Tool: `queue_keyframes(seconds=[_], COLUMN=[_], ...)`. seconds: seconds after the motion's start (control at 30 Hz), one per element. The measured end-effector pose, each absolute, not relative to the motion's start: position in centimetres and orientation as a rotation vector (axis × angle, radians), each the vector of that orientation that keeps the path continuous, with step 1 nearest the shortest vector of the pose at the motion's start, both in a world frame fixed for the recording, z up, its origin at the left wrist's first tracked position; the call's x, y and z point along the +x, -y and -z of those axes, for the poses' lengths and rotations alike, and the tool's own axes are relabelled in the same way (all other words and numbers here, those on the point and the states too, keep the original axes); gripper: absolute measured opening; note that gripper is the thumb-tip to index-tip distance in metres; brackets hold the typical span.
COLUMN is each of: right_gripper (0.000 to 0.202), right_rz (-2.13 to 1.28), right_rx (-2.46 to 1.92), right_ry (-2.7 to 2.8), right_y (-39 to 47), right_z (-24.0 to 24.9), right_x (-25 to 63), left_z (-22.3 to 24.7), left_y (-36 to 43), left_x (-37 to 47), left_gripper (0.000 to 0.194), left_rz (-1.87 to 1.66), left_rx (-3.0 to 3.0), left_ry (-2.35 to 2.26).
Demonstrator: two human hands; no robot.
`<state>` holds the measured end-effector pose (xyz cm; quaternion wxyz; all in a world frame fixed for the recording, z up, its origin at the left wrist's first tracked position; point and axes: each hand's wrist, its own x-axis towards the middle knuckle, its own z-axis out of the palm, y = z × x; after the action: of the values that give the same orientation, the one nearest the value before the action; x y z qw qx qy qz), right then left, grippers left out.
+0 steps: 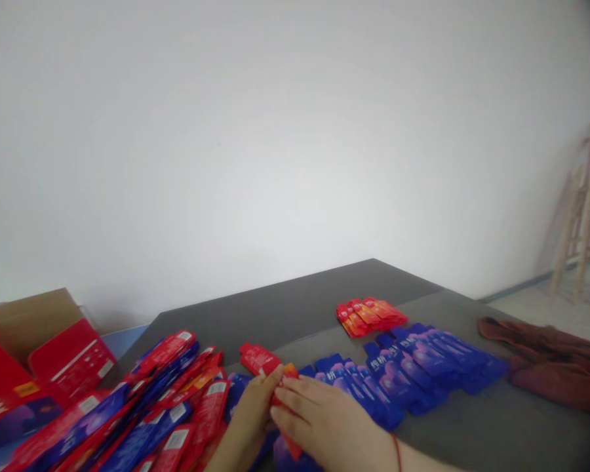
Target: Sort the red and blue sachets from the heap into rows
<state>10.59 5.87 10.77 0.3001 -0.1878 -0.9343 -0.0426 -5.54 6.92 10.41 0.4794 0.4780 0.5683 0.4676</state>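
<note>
My left hand [253, 406] and my right hand [322, 416] come together low in the middle of the view. Between them are red-and-orange packets [259, 359], whose printed ends stick out past the left thumb. My right fingers lie bent over the packets, and the left hand grips them from the other side. How many packets are held is hidden by the fingers. Just beyond and to the right of my right hand, blue packets [423, 367] lie in overlapping rows. On my left side is a mixed heap of red and blue packets [152, 400].
A fanned group of red-orange packets [368, 314] lies farther back on the dark table [285, 301]. An open red carton [73, 360] stands at the left by a brown cardboard flap [29, 311]. A brown cloth [550, 360] is at the right; wooden frames [587, 216] lean against the wall.
</note>
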Motion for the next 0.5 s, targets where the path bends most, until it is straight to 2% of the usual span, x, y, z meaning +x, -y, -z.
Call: queue_keyframes(seconds=[0.1,0.27,0.5], right_gripper=[0.038,0.037,0.031], right_rz=[0.014,0.033,-0.002], right_rx=[-0.554,-0.966,-0.995], right_ry=[2.519,2.58,2.697], right_y=[-9.6,-17.9,-22.0], right_z=[-11.5,-11.0,-7.5], right_x=[11.6,13.7,14.3], left_z=[-10.2,-10.0,-8.0], left_y=[-9.6,-12.9,-13.5], left_x=[-6.7,-9.3,-8.9], left_gripper=[0.057,0.038,0.036], left_rz=[-0.958,-0.828,-0.372], left_rx=[1.548,1.855,2.038], left_ry=[-1.693,-2.006,-2.337])
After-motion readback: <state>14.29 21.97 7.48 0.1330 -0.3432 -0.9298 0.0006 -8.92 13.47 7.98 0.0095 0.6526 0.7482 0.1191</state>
